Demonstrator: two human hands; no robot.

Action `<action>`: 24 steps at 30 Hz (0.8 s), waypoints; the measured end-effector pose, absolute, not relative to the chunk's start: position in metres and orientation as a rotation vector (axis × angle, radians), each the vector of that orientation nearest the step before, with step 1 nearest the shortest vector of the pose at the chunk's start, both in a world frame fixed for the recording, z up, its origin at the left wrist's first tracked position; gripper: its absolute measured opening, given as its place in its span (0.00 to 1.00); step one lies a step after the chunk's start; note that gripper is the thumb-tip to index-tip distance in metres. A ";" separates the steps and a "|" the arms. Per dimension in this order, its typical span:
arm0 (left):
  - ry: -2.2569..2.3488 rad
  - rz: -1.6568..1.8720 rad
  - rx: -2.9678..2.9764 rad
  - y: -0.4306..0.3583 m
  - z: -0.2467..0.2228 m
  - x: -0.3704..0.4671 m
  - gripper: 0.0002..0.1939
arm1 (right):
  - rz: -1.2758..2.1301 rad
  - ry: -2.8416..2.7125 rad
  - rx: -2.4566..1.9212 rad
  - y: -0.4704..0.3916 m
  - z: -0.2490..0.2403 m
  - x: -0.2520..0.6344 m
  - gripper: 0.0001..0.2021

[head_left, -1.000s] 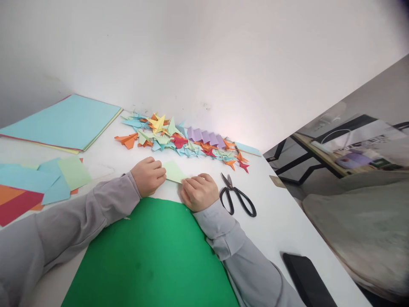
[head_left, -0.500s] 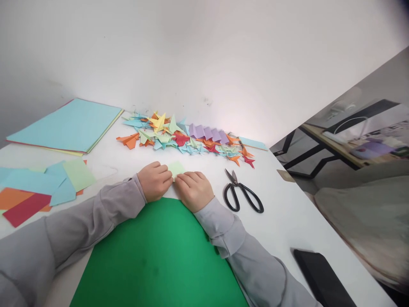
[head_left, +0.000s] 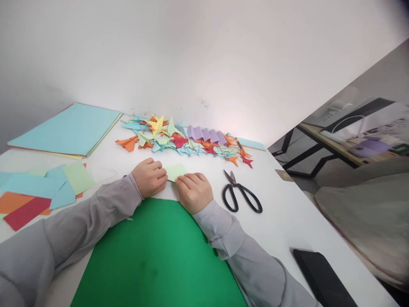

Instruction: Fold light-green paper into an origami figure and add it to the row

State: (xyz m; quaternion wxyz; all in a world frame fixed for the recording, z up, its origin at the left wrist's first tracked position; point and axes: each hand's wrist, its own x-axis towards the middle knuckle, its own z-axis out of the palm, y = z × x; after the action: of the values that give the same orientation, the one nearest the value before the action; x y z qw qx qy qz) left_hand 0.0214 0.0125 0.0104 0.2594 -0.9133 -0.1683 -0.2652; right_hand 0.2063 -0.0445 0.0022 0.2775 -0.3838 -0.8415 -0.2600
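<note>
A small light green sheet of paper [head_left: 176,171] is held between my hands, just beyond the far edge of a large green sheet [head_left: 159,251]. My left hand [head_left: 150,177] has its fingers curled closed at the paper's left edge. Thumb and fingers of my right hand [head_left: 194,191] pinch its near right corner. Behind the hands, many folded paper shapes in several colours lie in a long band, among them an orange one [head_left: 128,143] and a pleated purple strip [head_left: 207,134]. Black-handled scissors [head_left: 238,187] lie partly open to the right of my right hand.
Loose paper pieces, one of them red [head_left: 28,212], lie at the left. A stack of large sheets topped by light blue [head_left: 67,130] sits behind them against the wall [head_left: 179,55]. A black phone-like slab [head_left: 322,277] lies near right. The table's right edge runs diagonally.
My left hand has shifted slightly left, so more of the light green paper shows between the hands. My right hand has hardly moved. The view has tilted a little.
</note>
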 end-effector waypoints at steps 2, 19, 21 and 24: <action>-0.478 -0.713 -2.460 0.016 0.012 0.018 0.10 | -0.693 -2.233 -1.060 -0.045 0.002 0.207 0.06; -0.574 -0.692 -2.304 0.036 0.021 -0.009 0.07 | -0.683 -2.146 -1.103 -0.050 0.004 0.210 0.08; -0.599 -0.724 -2.292 0.035 0.022 -0.008 0.07 | -0.698 -2.161 -1.077 -0.051 0.006 0.208 0.09; -0.609 -0.743 -2.272 0.034 0.022 -0.006 0.07 | -0.724 -2.175 -1.029 -0.053 0.009 0.207 0.10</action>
State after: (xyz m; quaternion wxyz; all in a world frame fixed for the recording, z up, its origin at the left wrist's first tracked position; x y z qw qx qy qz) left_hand -0.0057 0.0339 0.0220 0.3312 -0.8691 -0.2329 -0.2841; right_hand 0.2067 -0.0529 0.0090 0.3091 -0.3896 -0.8232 -0.2738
